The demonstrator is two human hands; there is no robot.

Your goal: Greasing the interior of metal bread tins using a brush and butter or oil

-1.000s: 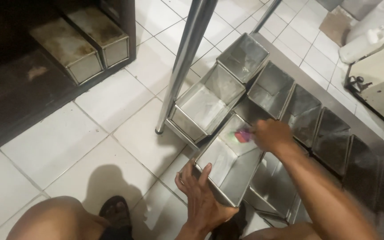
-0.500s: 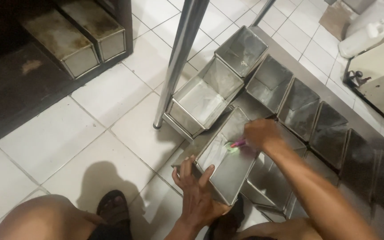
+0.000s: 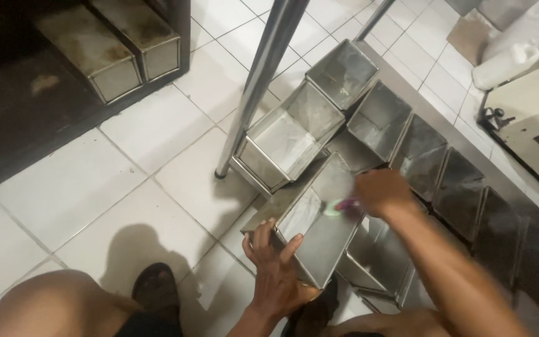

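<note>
My left hand grips the near rim of a rectangular metal loaf pan that rests tilted on other pans. My right hand is closed on a small pink and green brush, blurred, whose tip is inside that pan against its inner wall. My right forearm crosses the pans at the lower right.
Several more metal loaf pans lie in rows on the white tiled floor. A steel table leg stands just left of them. Two pans sit in a dark shelf at top left. A white jug lies at top right. My knee and sandalled foot are at the bottom.
My right hand has moved the brush down and toward me along the inside of the pan. My left hand has kept its grip on the pan's rim.
</note>
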